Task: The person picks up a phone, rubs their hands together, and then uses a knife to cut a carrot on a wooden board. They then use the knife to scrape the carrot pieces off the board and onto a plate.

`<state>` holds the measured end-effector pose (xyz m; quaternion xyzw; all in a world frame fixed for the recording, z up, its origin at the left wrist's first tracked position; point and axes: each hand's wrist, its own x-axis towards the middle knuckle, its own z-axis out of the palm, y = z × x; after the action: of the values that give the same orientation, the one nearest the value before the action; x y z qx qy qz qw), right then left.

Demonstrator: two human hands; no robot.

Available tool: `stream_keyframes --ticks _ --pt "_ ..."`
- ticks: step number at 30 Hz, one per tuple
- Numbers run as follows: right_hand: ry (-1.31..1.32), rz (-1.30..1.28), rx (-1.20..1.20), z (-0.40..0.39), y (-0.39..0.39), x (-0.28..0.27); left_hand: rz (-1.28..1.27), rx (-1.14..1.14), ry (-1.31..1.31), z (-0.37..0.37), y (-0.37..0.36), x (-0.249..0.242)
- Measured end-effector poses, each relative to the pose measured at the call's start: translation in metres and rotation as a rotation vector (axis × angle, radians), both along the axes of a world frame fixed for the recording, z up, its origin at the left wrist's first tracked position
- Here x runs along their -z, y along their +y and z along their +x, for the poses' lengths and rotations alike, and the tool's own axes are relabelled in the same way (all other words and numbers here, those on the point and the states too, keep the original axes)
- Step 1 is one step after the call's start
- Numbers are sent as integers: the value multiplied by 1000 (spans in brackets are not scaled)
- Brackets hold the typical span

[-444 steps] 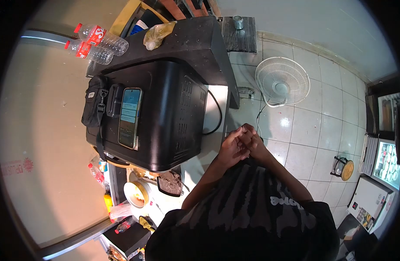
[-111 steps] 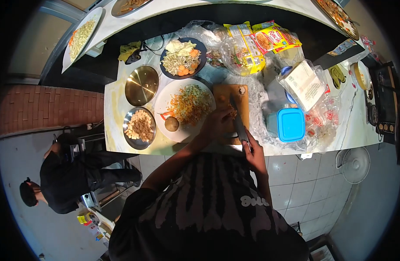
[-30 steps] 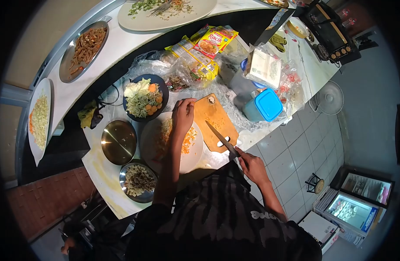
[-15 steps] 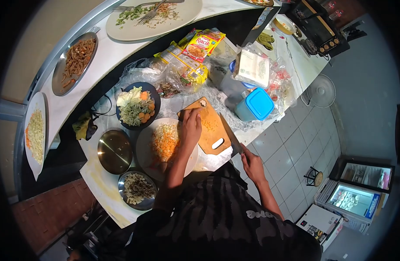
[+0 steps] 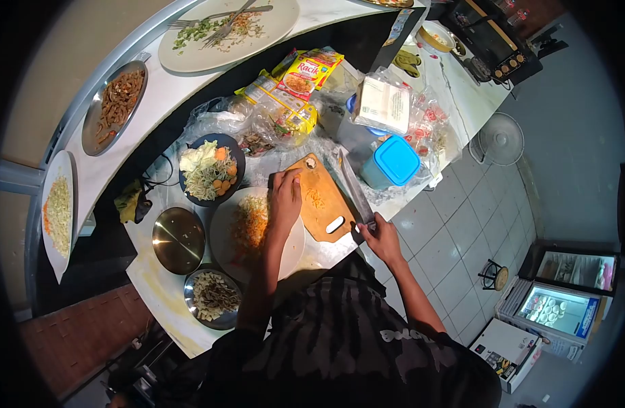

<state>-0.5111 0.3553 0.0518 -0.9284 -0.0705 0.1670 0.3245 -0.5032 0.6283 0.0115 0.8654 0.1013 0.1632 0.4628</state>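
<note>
A wooden cutting board (image 5: 325, 214) lies on the counter with a small pile of chopped orange pieces (image 5: 315, 198) on it. My left hand (image 5: 286, 200) is closed at the board's left edge, fingers together. In my right hand (image 5: 382, 239) is the handle of a large knife (image 5: 356, 189), its blade pointing away from me along the board's right side. Left of the board, partly under my left forearm, sits a big plate (image 5: 293, 250) of chopped white and orange vegetables (image 5: 250, 221).
Around the plate stand a dark plate of vegetables (image 5: 210, 170), an empty metal plate (image 5: 178, 240) and a bowl of chopped food (image 5: 214, 296). Beyond the board are yellow packets (image 5: 302, 73), plastic bags (image 5: 221, 115) and a blue-lidded container (image 5: 397, 160). A raised ledge (image 5: 149, 109) holds more plates.
My left hand has shifted left, off the top of the board to its edge. The knife has risen and turned slightly, with my right hand a little further left and up.
</note>
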Motion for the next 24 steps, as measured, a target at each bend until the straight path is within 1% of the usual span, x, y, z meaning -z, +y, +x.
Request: stream_keyframes --ticks 1,3,6,7,9,11,12,14,15,17,19,21,22,23,24 --pt "-4 2 2 6 6 8 2 2 -4 -1 -2 0" --pt "-74 113 8 18 18 22 -11 112 -37 -4 -8 1" --pt "-121 185 -18 35 42 26 -9 135 -3 -14 -17 -3" --pt "-117 189 -18 39 44 25 -14 150 22 -16 -18 -6" --pt "-111 145 -100 45 47 19 1 163 3 -19 -15 -10" --pt "-144 130 -147 40 41 11 -18 165 -64 -18 -8 -12" --pt "-113 90 -164 35 37 7 -12 162 -63 -19 -5 -14" --pt "-42 16 -199 24 27 4 -78 16 -116 -21 -2 -21" --pt "-41 17 -204 18 27 -2 -77 11 -115 -23 -3 -28" --pt "121 43 -166 6 27 -24 -49 33 -60 -33 -4 -41" --pt "158 26 -213 -2 32 -36 -12 53 -100 -48 -2 -45" --pt "206 11 -286 -8 38 -41 -55 115 94 -71 -2 -53" --pt "234 2 -312 -9 43 -51 34 144 164 -82 -2 -56" --pt "244 4 -323 -10 48 -57 34 132 174 -90 -2 -55" --pt "265 8 -356 -11 51 -62 92 124 224 -98 -2 -53"
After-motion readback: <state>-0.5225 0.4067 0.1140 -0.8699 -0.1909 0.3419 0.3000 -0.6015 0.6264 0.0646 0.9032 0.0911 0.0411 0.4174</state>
